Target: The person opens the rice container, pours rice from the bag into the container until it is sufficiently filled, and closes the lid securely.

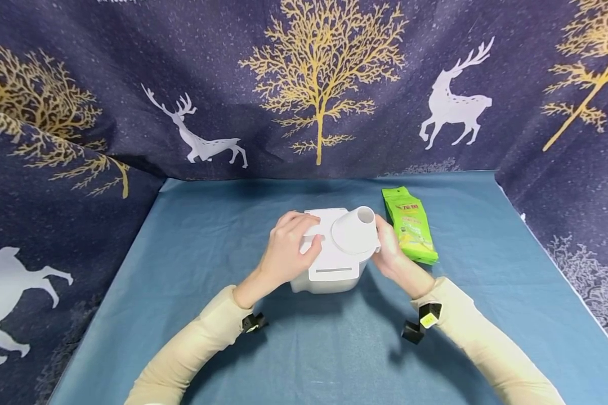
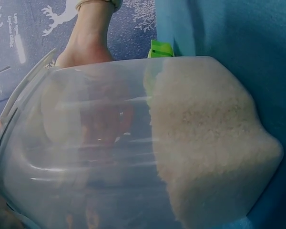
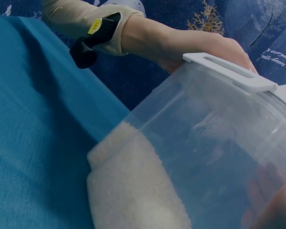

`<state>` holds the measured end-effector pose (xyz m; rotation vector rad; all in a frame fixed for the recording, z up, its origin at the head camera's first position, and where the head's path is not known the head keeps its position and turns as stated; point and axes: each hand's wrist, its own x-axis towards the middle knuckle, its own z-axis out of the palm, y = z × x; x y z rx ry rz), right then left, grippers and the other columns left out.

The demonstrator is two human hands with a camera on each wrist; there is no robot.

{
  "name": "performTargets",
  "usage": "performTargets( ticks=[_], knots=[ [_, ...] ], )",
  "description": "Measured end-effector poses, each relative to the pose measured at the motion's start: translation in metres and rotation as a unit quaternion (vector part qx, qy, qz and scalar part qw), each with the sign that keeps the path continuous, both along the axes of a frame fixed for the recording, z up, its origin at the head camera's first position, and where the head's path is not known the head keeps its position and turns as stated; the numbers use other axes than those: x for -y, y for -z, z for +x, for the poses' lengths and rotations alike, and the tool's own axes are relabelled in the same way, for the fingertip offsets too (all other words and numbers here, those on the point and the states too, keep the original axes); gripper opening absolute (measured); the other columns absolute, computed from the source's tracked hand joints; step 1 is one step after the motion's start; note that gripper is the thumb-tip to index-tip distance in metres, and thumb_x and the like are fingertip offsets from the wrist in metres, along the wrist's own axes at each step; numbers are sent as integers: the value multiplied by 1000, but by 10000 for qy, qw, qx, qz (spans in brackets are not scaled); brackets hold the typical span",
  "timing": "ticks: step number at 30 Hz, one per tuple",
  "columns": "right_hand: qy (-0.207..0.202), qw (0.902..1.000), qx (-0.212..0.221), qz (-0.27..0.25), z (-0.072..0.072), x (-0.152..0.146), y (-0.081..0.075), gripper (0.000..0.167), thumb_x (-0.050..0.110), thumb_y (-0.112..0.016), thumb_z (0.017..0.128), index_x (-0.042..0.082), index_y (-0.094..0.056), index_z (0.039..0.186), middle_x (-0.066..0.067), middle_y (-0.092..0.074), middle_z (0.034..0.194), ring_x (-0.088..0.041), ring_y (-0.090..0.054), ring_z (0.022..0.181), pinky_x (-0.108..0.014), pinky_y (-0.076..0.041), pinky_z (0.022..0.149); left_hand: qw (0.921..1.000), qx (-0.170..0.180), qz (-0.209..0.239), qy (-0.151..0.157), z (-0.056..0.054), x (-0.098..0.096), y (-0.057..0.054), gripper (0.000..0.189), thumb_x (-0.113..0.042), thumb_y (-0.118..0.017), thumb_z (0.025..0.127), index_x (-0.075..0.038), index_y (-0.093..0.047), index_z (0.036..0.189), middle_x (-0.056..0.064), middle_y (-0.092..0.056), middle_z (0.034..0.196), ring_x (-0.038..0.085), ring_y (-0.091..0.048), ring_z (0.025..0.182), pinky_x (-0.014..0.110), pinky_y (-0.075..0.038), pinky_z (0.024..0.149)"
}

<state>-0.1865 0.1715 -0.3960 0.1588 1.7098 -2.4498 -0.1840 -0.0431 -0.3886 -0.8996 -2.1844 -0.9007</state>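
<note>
A see-through rice container [image 1: 326,286] stands on the blue cloth under a white lid [image 1: 334,264], with a white cone-shaped spout or cup [image 1: 356,229] on its right part. White rice [image 2: 205,124] fills its lower part. My left hand [image 1: 290,247] grips the lid's left side, thumb and fingers over its top. My right hand [image 1: 387,244] holds the container's right side near the rim, fingers partly hidden behind the spout. In the left wrist view the right hand [image 2: 105,119] shows dimly through the clear wall. The left hand [image 3: 219,47] appears behind the lid edge in the right wrist view.
A green printed packet [image 1: 410,225] lies on the cloth just right of the right hand. Blue cloth [image 1: 208,236] covers the table. Dark curtains [image 1: 202,56] with deer and trees hang behind and at the sides. Both wrists carry small black devices [image 1: 253,322].
</note>
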Motion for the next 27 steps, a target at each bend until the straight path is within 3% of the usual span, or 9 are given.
performTargets(
  ticks=[7, 10, 14, 17, 20, 23, 27],
  knots=[
    [-60, 9996, -204, 201, 0, -3, 0, 53, 23, -24, 105, 25, -48, 58, 14, -43, 48, -2, -43, 48, -17, -37, 59, 9984, 23, 556, -70, 1, -3, 5, 23, -11, -53, 85, -4, -72, 96, 8, -73, 97, 25, -63, 96, 40, -51, 87],
    [47, 9970, -601, 476, 1, -4, -2, 45, 20, -30, 105, 24, -62, 73, 14, -59, 67, -1, -55, 65, -16, -43, 64, 9959, 79, 906, -20, 1, -4, 8, 24, -10, -50, 87, -5, -72, 95, 8, -73, 96, 24, -63, 95, 39, -51, 86],
    [269, 9791, -1364, 1483, 2, -5, -7, 32, 18, -37, 102, 14, -68, 109, 6, -67, 108, -6, -60, 99, -19, -49, 77, 9905, 274, 1342, 105, 1, -3, 11, 25, -10, -49, 89, -6, -73, 95, 9, -72, 98, 25, -64, 97, 42, -50, 87],
    [379, 9595, -1681, 2229, 2, -5, -13, 35, 19, -37, 101, 7, -67, 115, 0, -67, 115, -7, -59, 106, -20, -48, 80, 9850, 693, 1569, 197, 1, 0, 11, 23, -9, -51, 90, -8, -74, 96, 8, -71, 102, 23, -63, 101, 42, -48, 89],
    [325, 9520, -1833, 2430, 1, -5, -18, 40, 22, -35, 103, 2, -67, 116, 2, -70, 113, -6, -59, 106, -19, -47, 83, 9753, 1326, 1728, 360, 1, 4, 7, 22, -9, -53, 92, -9, -74, 98, 6, -71, 107, 20, -59, 106, 38, -46, 91],
    [247, 9512, -2018, 2322, -1, -4, -21, 45, 26, -31, 105, -1, -66, 115, 5, -71, 109, -6, -61, 107, -17, -47, 86, 9600, 1907, 1966, 579, -1, 7, 3, 22, -10, -53, 96, -7, -74, 98, 7, -70, 112, 20, -57, 109, 36, -43, 92],
    [165, 9410, -2459, 2320, -2, 0, -23, 49, 29, -28, 106, -1, -67, 112, -1, -72, 110, -9, -62, 110, -19, -45, 94, 9397, 2376, 2365, 679, -7, 10, 2, 24, -10, -50, 98, -3, -73, 97, 12, -69, 115, 22, -56, 113, 33, -43, 91]
  ],
)
